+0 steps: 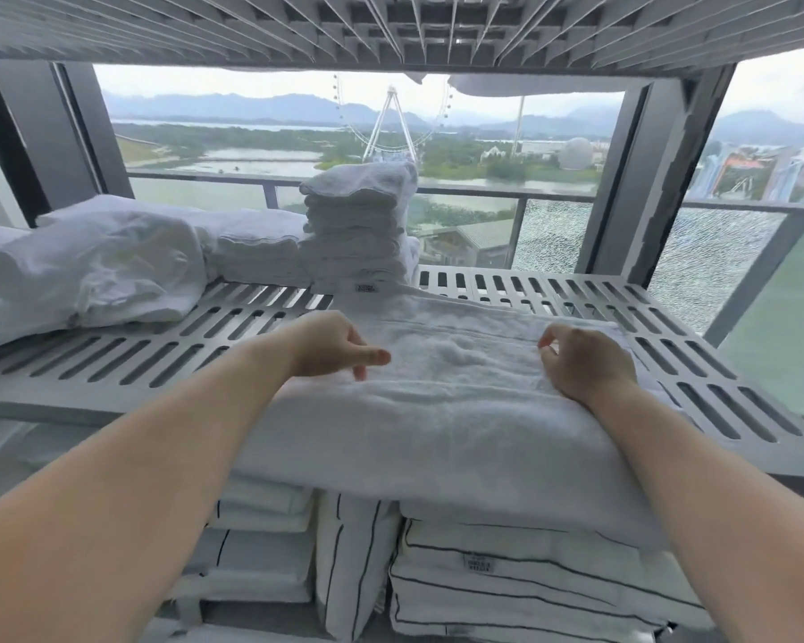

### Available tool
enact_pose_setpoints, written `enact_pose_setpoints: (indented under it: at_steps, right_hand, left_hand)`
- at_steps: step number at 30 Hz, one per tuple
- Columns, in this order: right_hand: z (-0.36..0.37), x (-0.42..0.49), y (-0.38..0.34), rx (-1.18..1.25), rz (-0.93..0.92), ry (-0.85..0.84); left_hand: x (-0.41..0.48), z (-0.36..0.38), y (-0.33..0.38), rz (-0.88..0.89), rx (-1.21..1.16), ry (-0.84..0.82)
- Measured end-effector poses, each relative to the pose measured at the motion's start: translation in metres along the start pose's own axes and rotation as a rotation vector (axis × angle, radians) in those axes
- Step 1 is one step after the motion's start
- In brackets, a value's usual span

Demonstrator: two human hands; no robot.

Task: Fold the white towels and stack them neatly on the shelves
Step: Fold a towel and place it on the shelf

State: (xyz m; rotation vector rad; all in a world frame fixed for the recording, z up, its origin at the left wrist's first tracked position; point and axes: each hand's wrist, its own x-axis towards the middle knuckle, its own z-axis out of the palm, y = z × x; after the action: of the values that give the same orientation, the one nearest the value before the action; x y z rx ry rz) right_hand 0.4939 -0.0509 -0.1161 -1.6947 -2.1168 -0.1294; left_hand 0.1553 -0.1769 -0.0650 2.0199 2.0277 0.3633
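A white towel (442,401) is seen spread on the slotted shelf (112,359), at 6 o'clock from a folded towel stack (358,234). The left hand (335,345) is rested on it, relaxed, nothing gripped. The right hand (586,359) is curled at the towel's 3 o'clock side with its fingertips hidden, so its grip cannot be told.

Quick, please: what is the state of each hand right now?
Left hand: open, fingers resting on the white towel.
Right hand: fingers curled over the towel; a pinch cannot be told.
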Motion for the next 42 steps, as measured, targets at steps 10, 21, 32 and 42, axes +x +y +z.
enact_pose_setpoints:
  at_steps: [10, 21, 32, 42]
  right_hand:
    - [-0.021, -0.058, -0.135, 0.352, -0.363, -0.247]
    - [-0.014, -0.070, -0.129, 0.396, -0.194, 0.082]
    - [-0.015, -0.075, -0.124, 0.180, -0.146, -0.100]
    - [-0.010, -0.085, -0.125, 0.152, -0.033, 0.136]
  left_hand:
    - [-0.022, 0.009, 0.018, 0.064, -0.040, -0.002]
    - [-0.061, -0.019, -0.026, -0.045, 0.123, 0.145]
    - [-0.046, 0.017, -0.041, -0.173, -0.208, 0.516]
    - [-0.032, 0.016, -0.042, -0.168, -0.198, 0.650]
